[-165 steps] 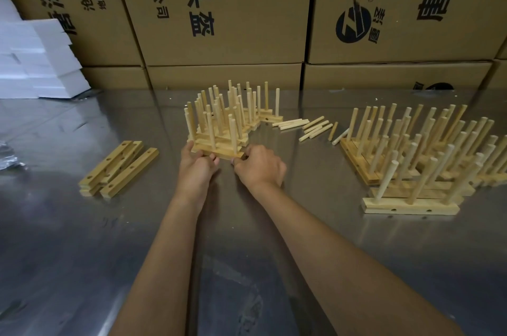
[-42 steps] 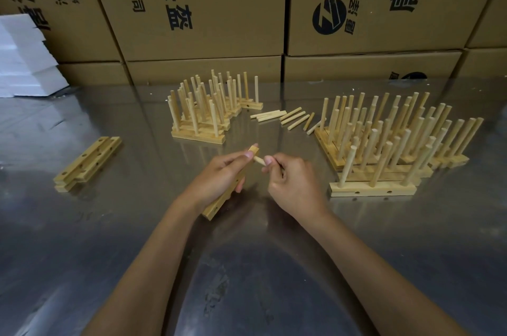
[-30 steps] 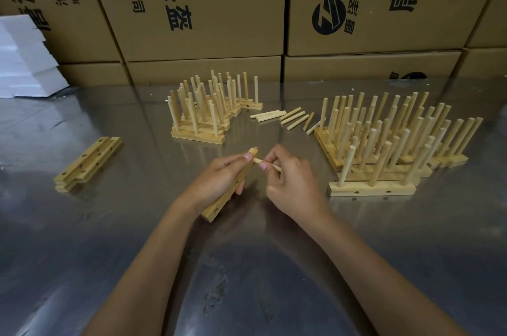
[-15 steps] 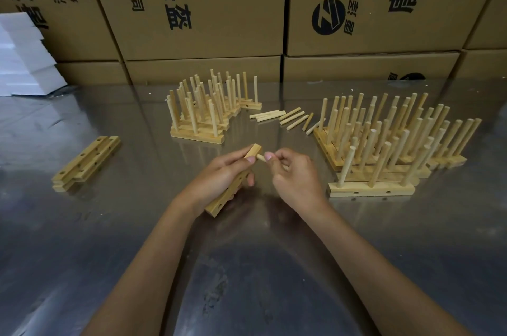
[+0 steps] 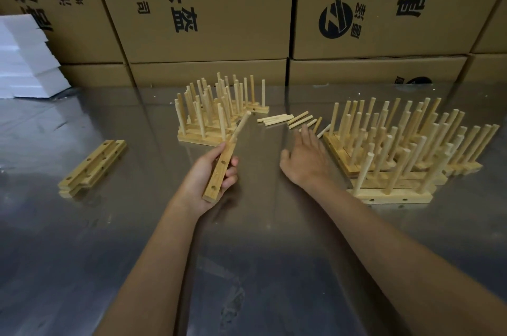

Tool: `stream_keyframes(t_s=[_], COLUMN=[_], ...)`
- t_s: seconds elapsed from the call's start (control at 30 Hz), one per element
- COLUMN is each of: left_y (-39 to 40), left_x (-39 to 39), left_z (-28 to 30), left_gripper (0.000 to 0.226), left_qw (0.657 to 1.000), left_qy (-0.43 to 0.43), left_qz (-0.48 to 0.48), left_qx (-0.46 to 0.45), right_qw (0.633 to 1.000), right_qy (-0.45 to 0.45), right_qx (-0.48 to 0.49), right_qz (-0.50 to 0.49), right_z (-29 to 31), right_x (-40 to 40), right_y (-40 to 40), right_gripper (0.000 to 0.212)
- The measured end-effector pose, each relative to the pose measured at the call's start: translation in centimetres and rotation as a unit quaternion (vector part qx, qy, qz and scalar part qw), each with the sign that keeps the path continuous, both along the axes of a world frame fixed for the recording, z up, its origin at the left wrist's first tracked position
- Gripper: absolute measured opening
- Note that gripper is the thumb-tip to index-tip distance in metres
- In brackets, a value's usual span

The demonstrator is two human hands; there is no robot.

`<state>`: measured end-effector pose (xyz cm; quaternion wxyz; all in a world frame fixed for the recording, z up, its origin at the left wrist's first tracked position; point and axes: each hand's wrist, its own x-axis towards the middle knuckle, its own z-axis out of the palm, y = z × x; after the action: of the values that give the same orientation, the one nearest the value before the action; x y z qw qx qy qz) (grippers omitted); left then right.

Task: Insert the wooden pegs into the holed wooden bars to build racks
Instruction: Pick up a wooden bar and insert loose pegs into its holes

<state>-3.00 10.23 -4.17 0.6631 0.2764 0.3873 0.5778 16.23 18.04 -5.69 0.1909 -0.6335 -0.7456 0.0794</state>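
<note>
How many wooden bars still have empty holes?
About 4: one bar in the left hand, one peg fitted; roughly three peg-less bars stacked far left. Others could be hidden.

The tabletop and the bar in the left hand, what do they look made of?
The grey reflective tabletop looks like brushed sheet metal, likely stainless steel: it mirrors the boxes and shows scuffs. The pale holed bar in the left hand looks like unfinished light wood, matte with faint grain.
</note>
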Motion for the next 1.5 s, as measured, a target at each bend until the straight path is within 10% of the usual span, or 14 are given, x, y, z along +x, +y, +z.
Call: stream_keyframes(t_s=[0.27,0.67,0.97,1.2,1.5], left_y=[0.7,0.4,0.4,-0.9,-0.7], left_x=[-0.7,0.4,3.1,4.0,5.4], left_z=[-0.5,-0.3,0.2,0.2,0.3], left_gripper=[0.016,0.018,0.025,0.026,0.025], left_qw=[0.999,0.999,0.978,0.969,0.987], left_qy=[-0.046,0.032,0.168,0.230,0.146], left_qz=[-0.004,0.020,0.120,0.087,0.043], left_qx=[-0.002,0.029,-0.010,0.038,0.044], right_qw=[0.997,0.989,0.995,0.952,0.952], right_qy=[-0.059,0.127,0.045,0.226,0.202], right_qx=[0.040,0.073,0.086,0.125,0.138], right_qz=[0.011,-0.002,0.023,0.164,0.182], right_z=[0.5,-0.4,-0.5,1.5,2.0], right_x=[-0.8,1.3,1.0,0.4,1.4], right_y=[2.7,-5.6,-10.0,-10.6,-10.6], right_gripper=[0.046,0.009,0.014,0.014,0.024])
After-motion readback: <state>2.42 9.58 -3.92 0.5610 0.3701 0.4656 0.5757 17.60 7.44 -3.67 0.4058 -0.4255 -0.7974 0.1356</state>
